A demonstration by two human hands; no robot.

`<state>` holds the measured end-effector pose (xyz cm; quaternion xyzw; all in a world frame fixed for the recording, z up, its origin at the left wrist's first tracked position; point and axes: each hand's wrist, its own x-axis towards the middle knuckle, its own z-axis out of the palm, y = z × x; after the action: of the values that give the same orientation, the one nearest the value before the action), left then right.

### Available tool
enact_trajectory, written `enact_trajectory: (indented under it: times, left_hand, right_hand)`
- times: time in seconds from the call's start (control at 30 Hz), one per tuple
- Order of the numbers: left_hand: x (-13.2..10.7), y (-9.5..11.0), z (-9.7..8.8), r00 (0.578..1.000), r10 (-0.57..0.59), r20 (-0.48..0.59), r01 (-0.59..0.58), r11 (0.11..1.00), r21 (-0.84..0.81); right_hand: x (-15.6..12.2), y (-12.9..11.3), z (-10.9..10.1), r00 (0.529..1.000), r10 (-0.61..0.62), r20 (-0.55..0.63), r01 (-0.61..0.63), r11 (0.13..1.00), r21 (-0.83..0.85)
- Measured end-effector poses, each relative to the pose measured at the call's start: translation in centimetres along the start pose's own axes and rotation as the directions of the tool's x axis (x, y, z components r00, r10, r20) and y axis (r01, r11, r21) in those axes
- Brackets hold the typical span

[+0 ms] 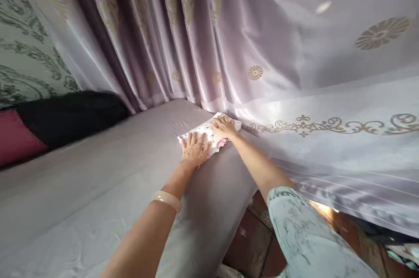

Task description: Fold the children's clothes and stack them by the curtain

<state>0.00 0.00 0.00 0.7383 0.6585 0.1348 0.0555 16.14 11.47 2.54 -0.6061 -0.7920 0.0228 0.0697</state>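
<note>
A folded white cloth with a small printed pattern and a bit of pink (pixel 209 132) lies flat near the far corner of a bed with a grey sheet (pixel 131 173). My left hand (pixel 195 149) rests palm down on the cloth's near left part, fingers spread. On its right part lies my right hand (pixel 224 126), also flat with the fingers stretched out. Neither hand grips the cloth. What kind of cloth article it is, I cannot tell.
Long lilac curtains (pixel 203 38) hang behind and to the right of the bed. A black and dark red cushioned piece (pixel 72 116) runs along the left side, below patterned wallpaper (pixel 29 46). Brown floor tiles (pixel 252 234) show beyond the bed's right edge.
</note>
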Motion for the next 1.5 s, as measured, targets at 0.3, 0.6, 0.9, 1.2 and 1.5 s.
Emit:
enact_trajectory:
  times: [0.3, 0.6, 0.9, 1.2, 1.5]
  left_hand:
    - [-3.6, -3.6, -1.0, 0.998, 0.033, 0.050, -0.029, 0.998, -0.062]
    - [-8.9, -10.3, -2.4, 0.986, -0.127, 0.111, 0.124, 0.992, 0.034]
    - [-14.7, -18.6, -3.8, 0.960, -0.274, 0.060, 0.260, 0.950, 0.174]
    - [-21.2, -26.3, -5.8, 0.893, -0.450, -0.001, 0.440, 0.874, 0.204]
    - [-25.1, -27.1, -8.7, 0.807, -0.584, -0.093, 0.589, 0.782, 0.203]
  right_hand:
    - [-0.7, -2.0, -1.9, 0.998, -0.015, 0.059, 0.012, 0.999, 0.046]
    - [-3.8, -7.5, 0.2, 0.972, -0.233, 0.016, 0.232, 0.972, 0.043]
    - [-3.5, -7.4, 1.0, 0.970, -0.243, -0.029, 0.243, 0.970, -0.013]
    - [-5.5, -8.9, -0.3, 0.932, -0.363, 0.017, 0.362, 0.931, 0.041]
    - [-4.5, -7.9, 3.0, 0.831, -0.538, -0.141, 0.520, 0.842, -0.146]
